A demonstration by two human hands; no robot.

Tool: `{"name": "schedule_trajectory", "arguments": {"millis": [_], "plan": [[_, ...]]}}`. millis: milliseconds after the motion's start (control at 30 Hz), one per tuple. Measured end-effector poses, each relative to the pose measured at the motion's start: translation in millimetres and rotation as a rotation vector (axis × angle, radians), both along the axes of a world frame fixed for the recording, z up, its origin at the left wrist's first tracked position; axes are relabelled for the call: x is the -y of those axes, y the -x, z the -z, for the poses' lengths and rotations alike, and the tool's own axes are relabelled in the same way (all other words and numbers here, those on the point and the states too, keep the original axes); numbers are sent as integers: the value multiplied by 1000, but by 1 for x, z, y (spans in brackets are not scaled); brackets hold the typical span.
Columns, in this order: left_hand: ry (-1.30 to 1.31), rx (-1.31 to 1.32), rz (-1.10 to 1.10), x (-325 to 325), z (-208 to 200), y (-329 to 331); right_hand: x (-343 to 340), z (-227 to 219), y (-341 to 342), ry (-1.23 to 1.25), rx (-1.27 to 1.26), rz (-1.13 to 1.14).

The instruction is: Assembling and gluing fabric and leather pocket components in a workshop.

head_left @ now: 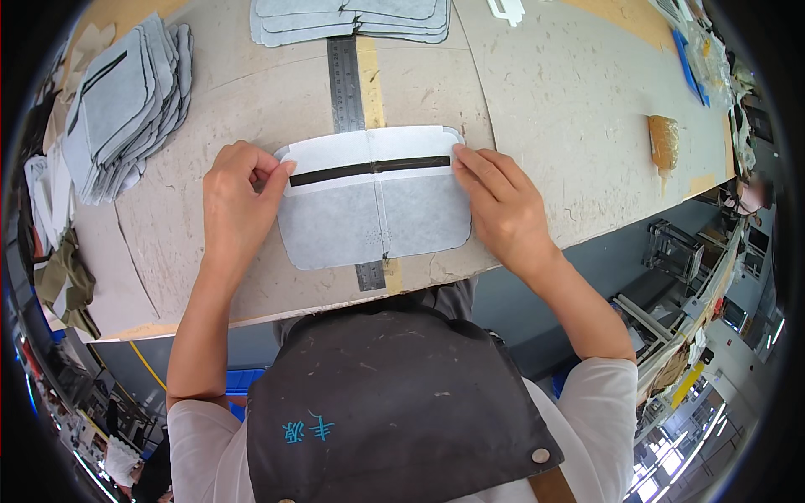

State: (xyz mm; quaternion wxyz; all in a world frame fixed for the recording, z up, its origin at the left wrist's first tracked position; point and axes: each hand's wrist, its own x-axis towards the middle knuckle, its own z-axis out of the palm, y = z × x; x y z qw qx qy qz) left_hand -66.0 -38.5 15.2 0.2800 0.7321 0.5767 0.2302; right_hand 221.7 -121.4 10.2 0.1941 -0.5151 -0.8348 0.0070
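Observation:
A light grey panel [331, 222] with rounded corners lies in front of me, a crease down its middle. Across its upper part runs a white strip [327, 151] with a long black band [335, 174] along it. At the panel's upper left edge, my left hand [237, 189] pinches it near the band's end. My right hand [507, 197] grips the upper right edge, thumb and fingers closed together. Under the panel passes a metal ruler [345, 88], showing above and below it, beside a yellowish tape strip [370, 80].
A pile of similar grey panels [126, 105] sits at the left, and another stack [352, 21] at the far edge. On the right are an amber glue bottle [662, 142] and a blue tool [689, 67]. The worktable [579, 109] has its near edge by my body.

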Motion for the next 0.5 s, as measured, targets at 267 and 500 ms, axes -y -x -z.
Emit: {"name": "schedule_trajectory", "arguments": {"millis": [267, 500], "plan": [[-24, 6, -113, 3, 1, 4, 2, -6, 9, 2, 142, -43], [-430, -9, 308, 24, 11, 25, 5, -6, 6, 9, 251, -29]]}}
